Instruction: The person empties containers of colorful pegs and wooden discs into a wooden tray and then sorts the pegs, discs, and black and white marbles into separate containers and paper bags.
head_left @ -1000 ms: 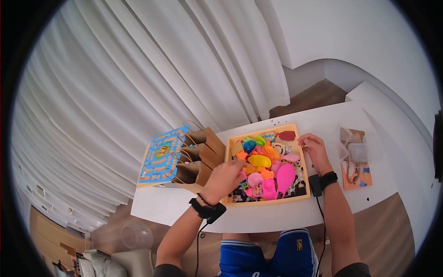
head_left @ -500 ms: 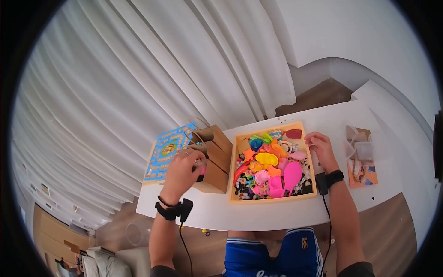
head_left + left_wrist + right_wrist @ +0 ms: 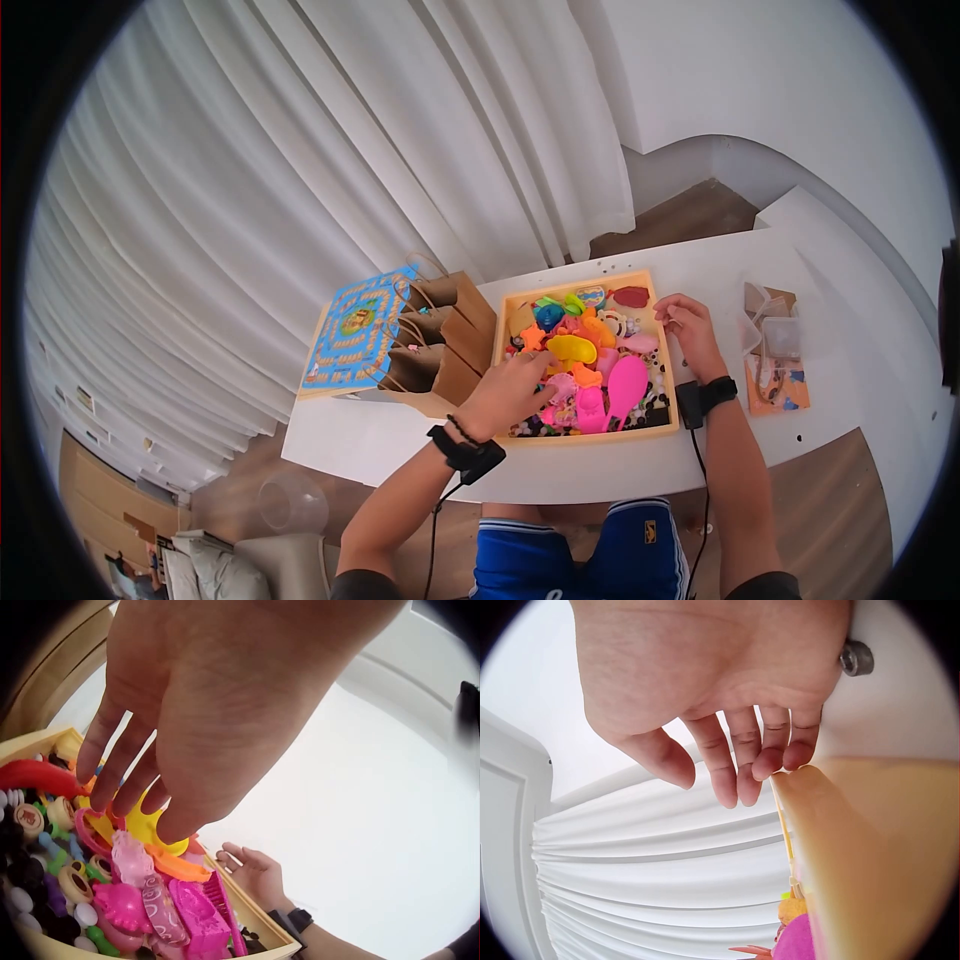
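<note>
A shallow wooden tray (image 3: 660,428) on the white table holds a heap of small colourful toys. My left hand (image 3: 508,396) reaches over the tray's left side, fingers spread and holding nothing; in the left wrist view the hand (image 3: 202,712) hangs above a yellow piece (image 3: 141,825), a red curved piece (image 3: 37,775) and a pink comb-like piece (image 3: 217,900). Whether the fingertips touch the toys I cannot tell. At the tray's right edge rests my right hand (image 3: 690,335), fingers loosely bent and empty; the right wrist view shows its fingertips (image 3: 799,756) at the wooden rim (image 3: 832,825).
Left of the tray stand open brown paper bags (image 3: 462,350) beside a blue patterned board (image 3: 358,320). Clear plastic containers (image 3: 780,336) and an orange packet (image 3: 778,386) lie at the table's right. White curtains (image 3: 400,150) hang behind.
My left hand moved from the tray to the paper bags with something pink, then came back over the tray empty. The right hand has stayed by the tray's right edge.
</note>
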Action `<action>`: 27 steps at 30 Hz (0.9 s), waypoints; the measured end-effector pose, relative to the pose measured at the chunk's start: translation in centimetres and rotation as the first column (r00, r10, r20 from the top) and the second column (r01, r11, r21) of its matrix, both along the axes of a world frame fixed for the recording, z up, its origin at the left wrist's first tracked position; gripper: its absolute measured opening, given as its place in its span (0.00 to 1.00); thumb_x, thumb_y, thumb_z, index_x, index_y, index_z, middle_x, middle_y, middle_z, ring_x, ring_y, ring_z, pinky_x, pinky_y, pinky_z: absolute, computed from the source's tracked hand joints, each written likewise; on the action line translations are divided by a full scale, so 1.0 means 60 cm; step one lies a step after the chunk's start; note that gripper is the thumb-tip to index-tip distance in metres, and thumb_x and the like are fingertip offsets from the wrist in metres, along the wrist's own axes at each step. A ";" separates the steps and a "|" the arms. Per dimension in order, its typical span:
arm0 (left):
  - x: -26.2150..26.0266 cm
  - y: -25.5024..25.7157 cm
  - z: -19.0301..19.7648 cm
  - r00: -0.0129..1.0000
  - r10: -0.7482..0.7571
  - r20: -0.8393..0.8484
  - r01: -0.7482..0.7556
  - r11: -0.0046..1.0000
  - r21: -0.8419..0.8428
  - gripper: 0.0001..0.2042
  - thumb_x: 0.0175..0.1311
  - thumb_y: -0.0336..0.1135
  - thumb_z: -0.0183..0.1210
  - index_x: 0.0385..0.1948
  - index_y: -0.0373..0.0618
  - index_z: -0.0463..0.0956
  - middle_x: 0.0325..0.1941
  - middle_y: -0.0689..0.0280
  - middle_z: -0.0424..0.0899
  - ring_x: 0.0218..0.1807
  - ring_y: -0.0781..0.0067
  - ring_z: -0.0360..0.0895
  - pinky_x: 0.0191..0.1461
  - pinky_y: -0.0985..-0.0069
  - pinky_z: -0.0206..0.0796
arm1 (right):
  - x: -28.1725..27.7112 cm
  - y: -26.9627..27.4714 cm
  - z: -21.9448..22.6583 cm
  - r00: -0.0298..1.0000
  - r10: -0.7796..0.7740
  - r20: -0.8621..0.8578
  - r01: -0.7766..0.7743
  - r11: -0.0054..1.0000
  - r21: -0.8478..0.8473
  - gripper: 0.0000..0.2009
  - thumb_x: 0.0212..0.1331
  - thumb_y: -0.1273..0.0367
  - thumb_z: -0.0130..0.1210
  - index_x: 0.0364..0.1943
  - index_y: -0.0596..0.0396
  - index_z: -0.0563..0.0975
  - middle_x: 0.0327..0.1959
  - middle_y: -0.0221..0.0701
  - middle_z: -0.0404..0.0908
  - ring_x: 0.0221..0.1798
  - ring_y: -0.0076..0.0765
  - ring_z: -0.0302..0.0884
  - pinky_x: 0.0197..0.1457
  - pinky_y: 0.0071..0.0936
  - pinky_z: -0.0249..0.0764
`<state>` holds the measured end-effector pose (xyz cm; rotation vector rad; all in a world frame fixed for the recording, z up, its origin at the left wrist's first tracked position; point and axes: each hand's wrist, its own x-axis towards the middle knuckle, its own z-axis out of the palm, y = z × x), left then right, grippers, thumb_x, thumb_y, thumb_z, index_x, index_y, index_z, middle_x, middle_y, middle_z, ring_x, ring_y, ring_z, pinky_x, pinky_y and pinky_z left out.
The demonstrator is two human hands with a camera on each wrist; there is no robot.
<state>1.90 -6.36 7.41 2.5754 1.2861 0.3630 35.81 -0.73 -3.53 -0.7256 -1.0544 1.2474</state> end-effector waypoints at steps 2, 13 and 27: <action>0.006 0.010 -0.018 0.997 0.000 -0.071 -0.001 1.000 -0.015 0.15 0.66 0.35 0.63 0.52 0.42 0.78 0.42 0.53 0.86 0.47 0.50 0.85 0.50 0.58 0.78 | -0.001 -0.001 0.002 1.000 -0.001 0.001 0.001 1.000 -0.007 0.12 0.69 0.67 0.52 0.44 0.59 0.83 0.37 0.27 0.82 0.42 0.21 0.76 0.47 0.20 0.71; -0.041 -0.016 0.108 0.986 0.147 0.074 -0.162 0.941 0.298 0.07 0.63 0.28 0.63 0.41 0.41 0.83 0.39 0.55 0.87 0.43 0.50 0.85 0.46 0.57 0.77 | -0.003 -0.002 0.004 1.000 -0.001 -0.005 0.001 1.000 -0.021 0.11 0.68 0.68 0.53 0.43 0.61 0.83 0.37 0.28 0.81 0.44 0.23 0.75 0.52 0.21 0.70; -0.137 -0.042 0.150 0.983 0.181 0.027 -0.166 0.819 0.549 0.04 0.57 0.26 0.66 0.32 0.42 0.82 0.36 0.59 0.84 0.43 0.53 0.81 0.48 0.61 0.72 | -0.001 -0.002 0.004 1.000 -0.002 0.025 0.002 1.000 -0.006 0.11 0.69 0.68 0.52 0.44 0.60 0.83 0.36 0.27 0.81 0.41 0.21 0.75 0.47 0.20 0.71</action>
